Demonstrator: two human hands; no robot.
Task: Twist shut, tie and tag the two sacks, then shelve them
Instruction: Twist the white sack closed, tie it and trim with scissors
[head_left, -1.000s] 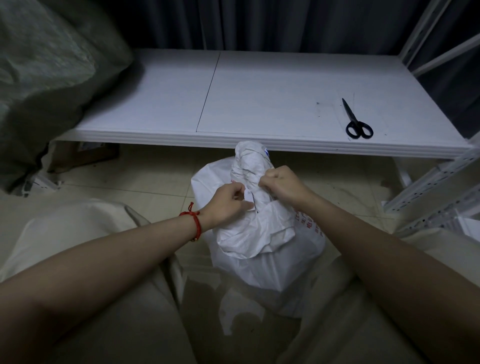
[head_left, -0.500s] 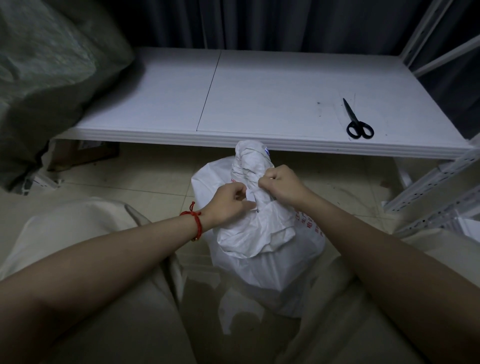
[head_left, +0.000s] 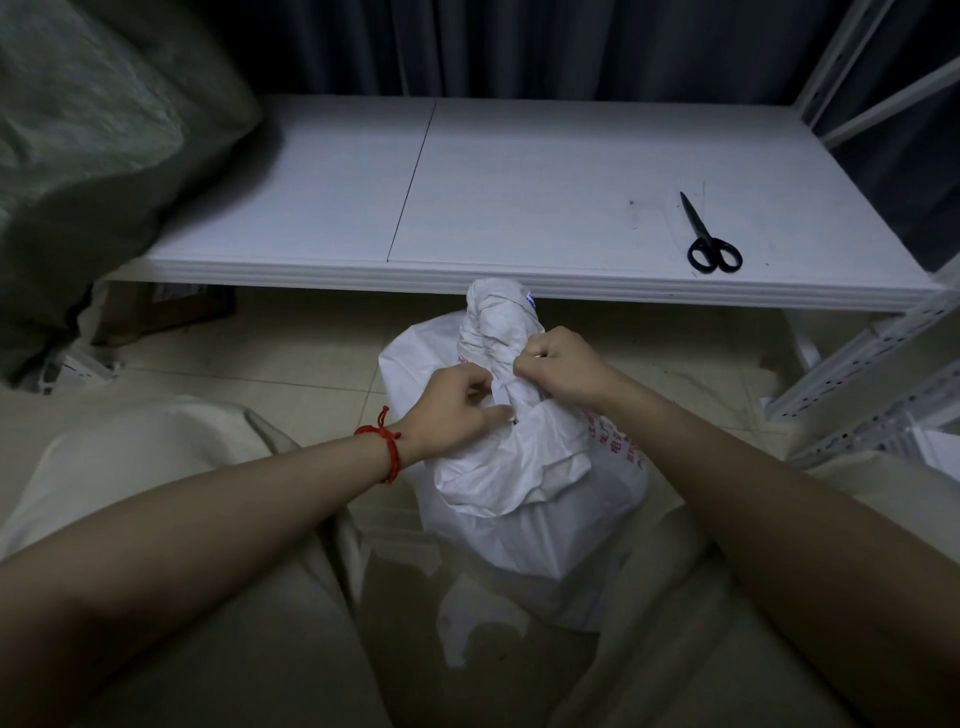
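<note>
Low white shelf just beyond the white sack; unchanged. Green sack far left of it, not moved. White sack upright on the floor tiles between the knees, neck twisted into a rope; same spot as a second ago. Right hand at the neck's right, fingers clenched round the twist, barely shifted. Left hand at the neck's left, fingers curled, pinching the sack there. Scissors on the shelf, beyond-right of the sack, blades closed. Red bracelet on the left wrist.
</note>
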